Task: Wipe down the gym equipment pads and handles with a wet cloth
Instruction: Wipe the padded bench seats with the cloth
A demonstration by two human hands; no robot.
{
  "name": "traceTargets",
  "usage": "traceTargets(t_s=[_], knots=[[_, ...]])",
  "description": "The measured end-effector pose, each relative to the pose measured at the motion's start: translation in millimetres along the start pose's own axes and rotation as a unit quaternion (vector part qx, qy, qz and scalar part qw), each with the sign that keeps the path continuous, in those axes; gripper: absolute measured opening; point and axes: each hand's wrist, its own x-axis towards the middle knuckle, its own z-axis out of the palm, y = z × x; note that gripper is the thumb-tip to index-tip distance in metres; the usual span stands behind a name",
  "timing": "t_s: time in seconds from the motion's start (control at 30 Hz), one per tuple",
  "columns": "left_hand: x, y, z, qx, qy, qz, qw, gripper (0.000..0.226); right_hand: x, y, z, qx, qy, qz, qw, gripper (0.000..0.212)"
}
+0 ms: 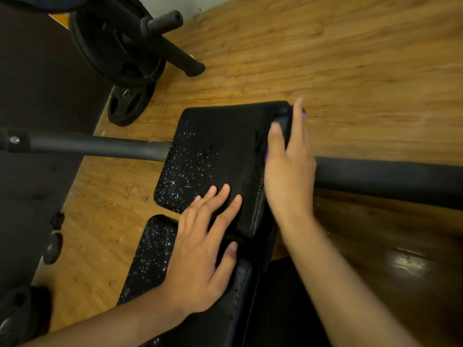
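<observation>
Left hand point(200, 249) lies with 4 fingers spread on the soft, droplet-slick seat pad point(213, 146); right hand point(288, 166), thumb and forefinger straight, presses the limp purple cloth point(267, 154) under its palm against the pad's edge; the cloth is probably best held bunched.

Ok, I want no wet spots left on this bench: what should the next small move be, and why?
Probably sweep the right hand and its purple cloth leftward across the front pad. Droplets speckle the pad's left part, while the cloth sits pressed at its right edge. The left hand rests flat on the pad's near end, so it may need to lift clear.
</observation>
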Motion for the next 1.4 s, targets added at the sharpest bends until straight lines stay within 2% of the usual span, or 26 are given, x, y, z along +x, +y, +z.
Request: traceTargets(t_s=[0.1,0.2,0.33,0.43,0.5,0.57,0.67,0.77,0.83,0.9,1.0,1.17,1.3,1.4], knots=[[0,-2,-2,-0.003,-0.002,0.003,1.000,0.062,-86,12,6,-0.014,-0.003,-0.003,1.000,0.064],[1,-2,-1,-0.011,-0.005,0.002,1.000,0.062,-116,13,13,-0.014,-0.011,0.020,1.000,0.063],[2,-3,0,0.000,-0.001,0.004,1.000,0.062,-48,7,12,-0.020,0.015,-0.014,1.000,0.070],[3,-3,1,0.003,0.002,0.003,1.000,0.063,39,-8,4,-0.056,-0.015,-0.020,0.998,0.066],[3,-4,1,0.005,0.003,0.004,1.000,0.062,61,-18,-1,-0.083,-0.027,-0.035,0.996,0.061],[0,-6,1,0.010,-0.001,0.004,1.000,0.063,42,-13,0,-0.086,-0.023,-0.039,0.995,0.062],[-2,-6,1,0.014,-0.002,0.007,1.000,0.063,-43,7,9,-0.059,0.004,-0.053,0.997,0.066],[-1,-5,2,0.006,-0.004,0.010,1.000,0.059,-102,17,13,-0.027,-0.009,-0.047,0.999,0.069],[-1,-6,1,0.003,-0.002,0.013,1.000,0.057,-90,13,11,-0.023,-0.024,-0.025,0.999,0.068],[-1,-6,1,0.004,0.001,0.018,1.000,0.059,-50,5,9,-0.042,-0.006,-0.015,0.999,0.068],[0,-6,2,0.008,0.005,0.018,1.000,0.062,27,-17,9,-0.121,0.014,-0.029,0.992,0.063],[0,-7,2,0.012,0.002,0.017,1.000,0.063,49,-19,2,-0.297,0.002,-0.157,0.942,0.046],[-1,-7,1,0.011,0.000,0.017,1.000,0.063,46,-25,-11,-0.449,-0.105,-0.302,0.834,0.046],[0,-8,-2,0.006,-0.006,0.021,1.000,0.065,59,-42,-17,-0.493,-0.187,-0.315,0.789,0.055]])
